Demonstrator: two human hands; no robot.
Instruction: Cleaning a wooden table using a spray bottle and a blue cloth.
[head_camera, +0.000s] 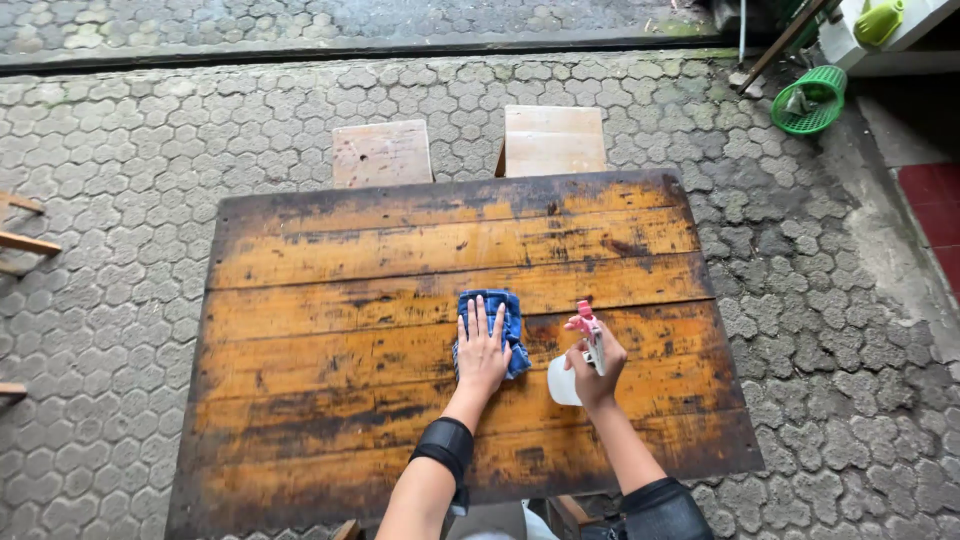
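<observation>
Worn wooden table (330, 250), left hand (482, 350) flat on blue cloth (497, 305), right hand (597, 365) gripping spray bottle (575, 372)

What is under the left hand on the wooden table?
A folded blue cloth lies under the left hand, flat on the worn wooden table. The hand covers the cloth's middle; the table surface beneath the cloth is hidden.

Even, soft daylight — sharp focus, faint shadows (paving lines bow at the frame's edges).

Left hand (483, 352) flat on blue cloth (497, 322); spray bottle (578, 362) in right hand (597, 365).
</observation>
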